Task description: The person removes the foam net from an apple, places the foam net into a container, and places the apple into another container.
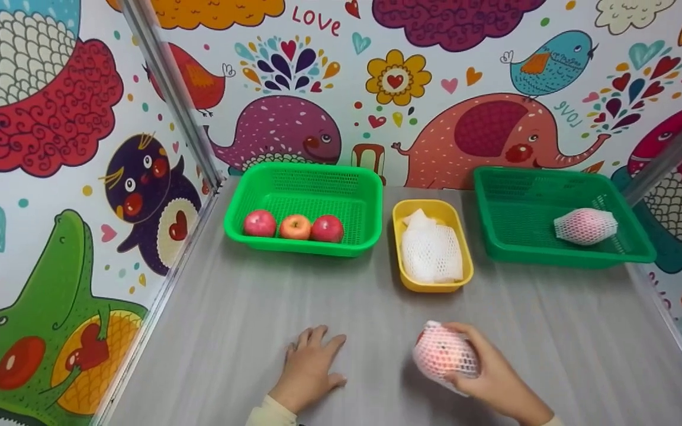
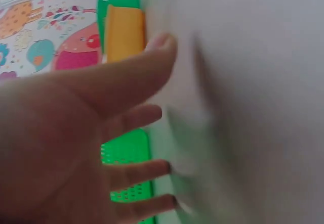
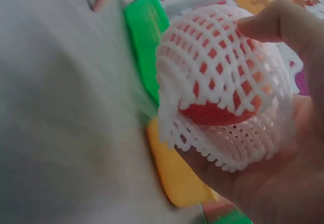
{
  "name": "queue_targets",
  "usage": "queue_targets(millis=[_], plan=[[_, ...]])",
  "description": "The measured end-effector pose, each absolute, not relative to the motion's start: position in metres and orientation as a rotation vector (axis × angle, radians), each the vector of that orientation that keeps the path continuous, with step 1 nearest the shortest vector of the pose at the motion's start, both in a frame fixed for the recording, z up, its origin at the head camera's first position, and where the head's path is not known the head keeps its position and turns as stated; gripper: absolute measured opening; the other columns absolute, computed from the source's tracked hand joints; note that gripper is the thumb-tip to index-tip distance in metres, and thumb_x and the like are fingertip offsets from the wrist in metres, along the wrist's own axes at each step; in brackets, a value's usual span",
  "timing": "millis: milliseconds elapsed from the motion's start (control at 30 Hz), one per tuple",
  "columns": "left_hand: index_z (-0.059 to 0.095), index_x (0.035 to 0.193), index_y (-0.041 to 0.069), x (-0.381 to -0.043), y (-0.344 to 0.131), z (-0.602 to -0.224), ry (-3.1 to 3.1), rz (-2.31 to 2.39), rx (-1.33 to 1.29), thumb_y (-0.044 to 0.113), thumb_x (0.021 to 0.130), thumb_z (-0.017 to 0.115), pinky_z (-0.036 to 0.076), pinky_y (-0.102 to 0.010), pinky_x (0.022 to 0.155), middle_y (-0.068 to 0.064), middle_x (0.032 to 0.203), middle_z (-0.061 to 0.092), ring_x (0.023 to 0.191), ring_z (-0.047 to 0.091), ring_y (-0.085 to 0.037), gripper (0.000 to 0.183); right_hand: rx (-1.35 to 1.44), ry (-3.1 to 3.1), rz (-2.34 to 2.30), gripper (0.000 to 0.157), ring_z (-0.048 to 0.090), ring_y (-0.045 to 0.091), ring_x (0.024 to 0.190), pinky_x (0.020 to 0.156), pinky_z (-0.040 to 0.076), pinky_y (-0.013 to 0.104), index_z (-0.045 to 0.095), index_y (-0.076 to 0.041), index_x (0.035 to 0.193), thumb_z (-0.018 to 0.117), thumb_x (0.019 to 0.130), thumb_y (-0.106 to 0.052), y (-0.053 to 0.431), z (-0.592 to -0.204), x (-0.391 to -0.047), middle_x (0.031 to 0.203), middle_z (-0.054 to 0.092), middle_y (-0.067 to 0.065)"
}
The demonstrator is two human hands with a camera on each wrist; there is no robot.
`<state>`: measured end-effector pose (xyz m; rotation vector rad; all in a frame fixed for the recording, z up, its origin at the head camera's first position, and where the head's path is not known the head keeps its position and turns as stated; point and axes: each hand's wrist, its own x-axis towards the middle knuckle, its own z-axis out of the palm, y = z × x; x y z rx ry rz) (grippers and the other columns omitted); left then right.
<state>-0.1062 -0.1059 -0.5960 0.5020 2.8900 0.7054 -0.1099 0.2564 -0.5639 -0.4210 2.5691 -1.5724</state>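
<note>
My right hand [image 1: 492, 376] grips an apple in a white foam net [image 1: 443, 355] over the front of the table. In the right wrist view red skin of the netted apple [image 3: 217, 77] shows through the mesh and at the sleeve's open end, with the thumb across its side. To its left, my left hand [image 1: 308, 370] holds nothing, its fingers spread low over the table. The left wrist view shows that left hand [image 2: 101, 128] with thumb and fingers extended. Three bare apples [image 1: 295, 227] sit along the near side of the light green basket [image 1: 303, 247].
Between the baskets stands a yellow bin [image 1: 434, 287] with white foam nets [image 1: 433, 251] inside. A darker green basket [image 1: 566, 258] at the right holds another netted apple [image 1: 585, 226]. Cartoon-printed walls [image 1: 341, 77] enclose the grey table [image 1: 329, 296] at the back and sides.
</note>
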Motion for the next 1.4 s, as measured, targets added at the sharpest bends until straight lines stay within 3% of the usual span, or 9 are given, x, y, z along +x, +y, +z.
queue_targets(millis=[67,200,367,467,733,967,1067,1200,1400], plan=[[0.066,0.146,0.014,-0.108,-0.098,-0.592,2.839,0.897,0.527,0.032,0.095,0.087,0.052,-0.06,0.1,-0.01,0.142,0.06,0.131,0.058,-0.036,0.059,-0.489,2.568,-1.503,0.076,0.06,0.018,0.127,0.106,0.045,0.029,0.059,-0.015,0.147,0.098,0.082,-0.024,0.248,-0.57,-0.11,0.141,0.063,-0.002],[0.067,0.144,0.012,-0.112,-0.077,-0.587,2.579,1.371,0.553,0.019,0.105,0.076,0.054,-0.044,0.104,-0.001,0.137,0.065,0.127,0.063,-0.024,0.041,-0.646,2.539,-1.429,0.077,0.059,0.019,0.13,0.11,0.046,0.033,0.059,-0.023,0.147,0.097,0.08,-0.022,0.234,-0.579,-0.115,0.142,0.063,-0.007],[0.07,0.138,0.015,-0.107,-0.052,-0.589,2.266,1.653,0.515,0.018,0.107,0.072,0.057,-0.03,0.098,0.004,0.13,0.066,0.123,0.066,-0.017,0.031,-0.752,2.5,-1.401,0.08,0.059,0.02,0.131,0.11,0.046,0.032,0.059,-0.027,0.148,0.095,0.078,-0.011,0.229,-0.586,-0.117,0.142,0.062,-0.008],[0.07,0.138,0.015,-0.102,-0.044,-0.594,2.196,1.694,0.495,0.019,0.108,0.072,0.057,-0.025,0.094,0.008,0.129,0.065,0.121,0.066,-0.014,0.03,-0.796,2.498,-1.39,0.082,0.059,0.021,0.132,0.111,0.045,0.031,0.058,-0.023,0.15,0.094,0.079,-0.007,0.228,-0.59,-0.115,0.144,0.062,-0.004],[0.07,0.136,0.017,-0.098,-0.043,-0.599,2.163,1.724,0.431,0.017,0.108,0.07,0.059,-0.026,0.087,0.007,0.128,0.064,0.109,0.068,-0.01,0.028,-0.687,2.423,-1.332,0.083,0.051,0.03,0.142,0.116,0.041,0.033,0.049,-0.019,0.161,0.088,0.089,-0.012,0.229,-0.595,-0.109,0.157,0.054,0.005],[0.07,0.13,0.015,-0.095,-0.039,-0.602,1.958,1.83,0.334,0.002,0.108,0.065,0.063,-0.033,0.074,-0.001,0.121,0.062,0.088,0.073,-0.019,0.026,-0.454,2.353,-1.356,0.082,0.041,0.039,0.15,0.117,0.037,0.029,0.044,-0.015,0.165,0.087,0.096,-0.027,0.235,-0.597,-0.1,0.163,0.047,0.013],[0.069,0.127,0.015,-0.096,-0.035,-0.603,1.906,1.86,0.309,-0.009,0.106,0.06,0.064,-0.035,0.071,-0.004,0.118,0.061,0.082,0.075,-0.02,0.033,-0.409,2.38,-1.369,0.082,0.042,0.039,0.149,0.12,0.037,0.038,0.046,-0.014,0.164,0.087,0.095,-0.033,0.237,-0.598,-0.099,0.162,0.049,0.013],[0.067,0.117,0.014,-0.096,-0.029,-0.604,1.899,1.863,0.295,-0.017,0.103,0.058,0.064,-0.033,0.067,-0.005,0.114,0.061,0.077,0.077,-0.02,0.036,-0.354,2.37,-1.365,0.082,0.043,0.04,0.149,0.119,0.035,0.061,0.048,-0.014,0.163,0.087,0.094,-0.036,0.238,-0.598,-0.102,0.162,0.05,0.014],[0.059,0.108,0.017,-0.093,-0.023,-0.605,2.017,1.77,0.302,-0.004,0.109,0.057,0.061,-0.032,0.056,0.0,0.091,0.069,0.062,0.074,-0.018,0.022,-0.369,2.335,-1.354,0.081,0.041,0.041,0.152,0.119,0.03,0.067,0.048,-0.014,0.163,0.086,0.095,-0.038,0.239,-0.595,-0.104,0.163,0.049,0.013]])
